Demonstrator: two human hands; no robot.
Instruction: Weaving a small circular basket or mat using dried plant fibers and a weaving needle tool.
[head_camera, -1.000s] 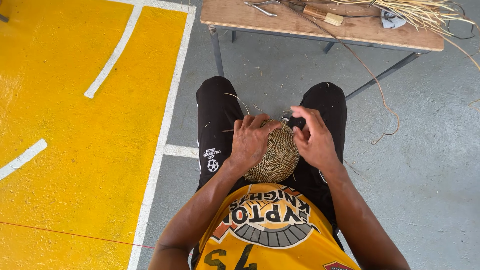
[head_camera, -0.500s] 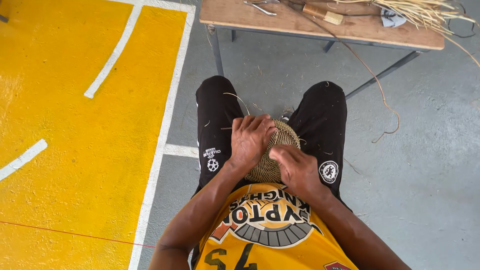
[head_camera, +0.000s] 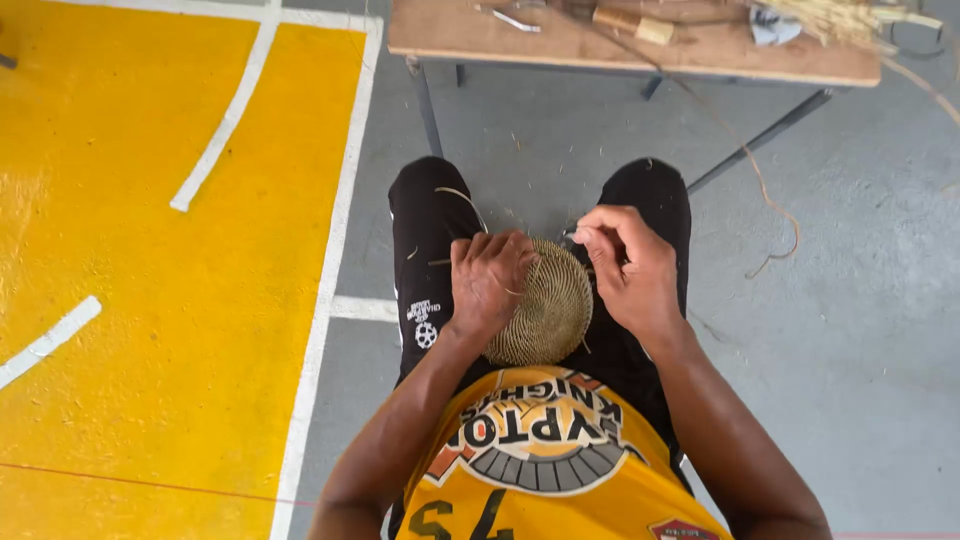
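Floor: yellow painted area (head_camera: 150, 300) fills the left side, crossed by white lines (head_camera: 230, 110); grey concrete (head_camera: 860, 330) takes the right. Wooden bench (head_camera: 560, 40) on dark metal legs stands at the far edge, carrying loose straw fibres (head_camera: 830, 15), a small wooden-handled tool (head_camera: 625, 20) and a scrap of pale cloth. One long fibre (head_camera: 760, 180) trails off the bench down to the grey floor on the right.

Person seated, black shorts (head_camera: 430, 230), yellow jersey (head_camera: 540, 470) near the camera.

Round woven disc (head_camera: 550, 310), coiled straw, tan, rests on the lap between the thighs, tilted toward the viewer.

Left hand (head_camera: 488, 280): curled over the disc's left rim, fingers closed on it, gripping. Right hand (head_camera: 628, 265): just beside the disc's far-right edge, thumb and fingertips pinched together on something thin; too small to tell what it is.
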